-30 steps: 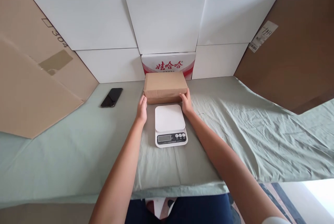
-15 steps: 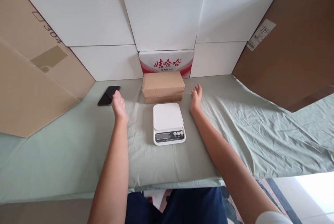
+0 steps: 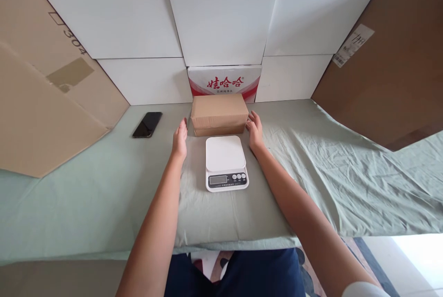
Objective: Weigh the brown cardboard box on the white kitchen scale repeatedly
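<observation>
A small brown cardboard box (image 3: 219,113) lies on the green cloth-covered table (image 3: 311,172), just behind a white digital kitchen scale (image 3: 226,162). My left hand (image 3: 180,138) is held flat and open a short gap to the left of the box, not touching it. At the box's right end my right hand (image 3: 255,130) is open, its fingertips at or touching the box. The scale's platform carries nothing.
A black phone (image 3: 147,124) lies on the cloth to the left. White boxes (image 3: 221,24) and a red-printed carton (image 3: 224,83) stand behind. Large brown cardboard sheets lean in at the left (image 3: 44,89) and the right (image 3: 391,61). The table's front edge is near me.
Both hands held the box's ends a second ago, then spread wide apart. Now they have come back in toward the box, the right one reaching its end.
</observation>
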The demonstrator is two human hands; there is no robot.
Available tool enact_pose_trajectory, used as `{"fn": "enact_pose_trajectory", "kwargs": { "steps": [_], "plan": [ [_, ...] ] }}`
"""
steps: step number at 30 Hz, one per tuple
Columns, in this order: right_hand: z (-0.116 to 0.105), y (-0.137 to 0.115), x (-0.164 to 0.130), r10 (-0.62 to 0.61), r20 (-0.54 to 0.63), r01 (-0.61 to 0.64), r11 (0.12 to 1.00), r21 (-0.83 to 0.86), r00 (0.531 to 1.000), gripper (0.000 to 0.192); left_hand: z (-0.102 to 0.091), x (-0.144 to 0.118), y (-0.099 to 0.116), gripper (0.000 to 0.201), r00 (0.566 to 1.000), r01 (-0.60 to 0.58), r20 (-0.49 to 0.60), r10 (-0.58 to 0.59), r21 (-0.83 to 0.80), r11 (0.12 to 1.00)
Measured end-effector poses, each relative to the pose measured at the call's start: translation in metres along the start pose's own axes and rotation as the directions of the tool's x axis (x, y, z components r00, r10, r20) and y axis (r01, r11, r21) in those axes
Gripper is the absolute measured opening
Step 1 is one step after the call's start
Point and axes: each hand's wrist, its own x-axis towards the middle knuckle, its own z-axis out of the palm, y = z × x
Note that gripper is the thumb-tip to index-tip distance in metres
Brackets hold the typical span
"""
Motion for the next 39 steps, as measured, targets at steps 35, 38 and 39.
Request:
{"fn": "enact_pose_trajectory", "kwargs": {
  "steps": [35,38,39],
  "plan": [
    [0.014,-0.016,-0.017,-0.164,0.172,0.192,0.968,-0.161,0.971,0.066,0.004,-0.006,0.003,0.101,0.992,0.042,0.123,-0.033,-0.070,0.997],
    [0.011,-0.031,-0.034,-0.258,0.216,0.290,0.948,-0.132,0.942,0.075,0.003,-0.023,0.014,0.101,0.991,-0.020,0.130,0.033,-0.100,0.995],
    [0.009,-0.036,-0.043,-0.281,0.225,0.314,0.941,-0.129,0.933,0.078,0.002,-0.032,0.018,0.101,0.990,-0.043,0.132,0.057,-0.105,0.994]
  ]
}}
